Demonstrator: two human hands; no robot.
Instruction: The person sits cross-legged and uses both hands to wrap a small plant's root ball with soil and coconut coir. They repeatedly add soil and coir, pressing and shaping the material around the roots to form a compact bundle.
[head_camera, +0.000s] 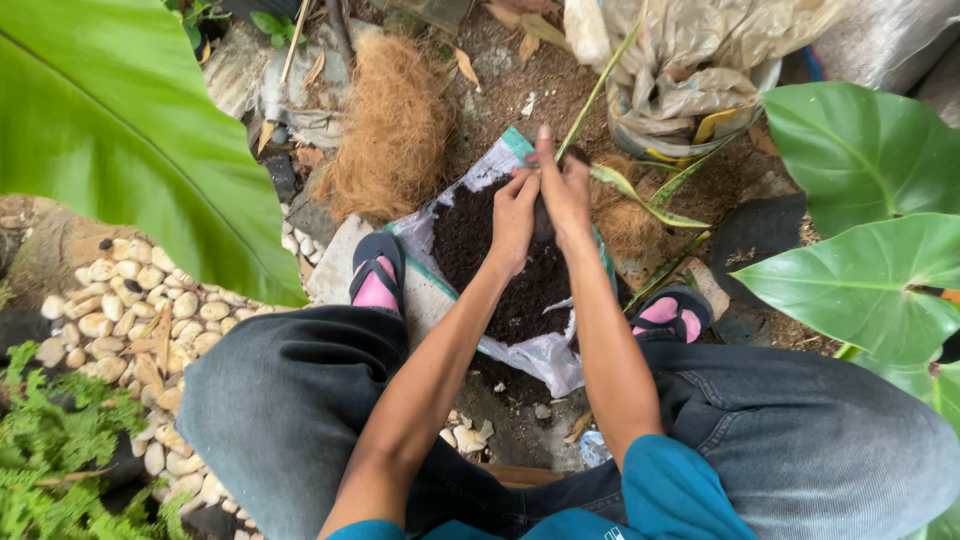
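I squat over an open white sack (548, 352) filled with dark potting soil (470, 235). My left hand (514, 215) and my right hand (563, 185) meet above the soil, both wrapped around a small dark pot that is mostly hidden between them. A thin plant with long green and yellow leaves (645, 205) lies just right of my hands. My feet in dark sandals (376, 275) stand on either side of the sack.
A clump of brown coconut fibre (395, 125) lies behind the sack. A crumpled plastic bag (690, 70) sits at the back right. White pebbles (130, 320) cover the ground at left. Big green leaves (120, 130) hang at left and right.
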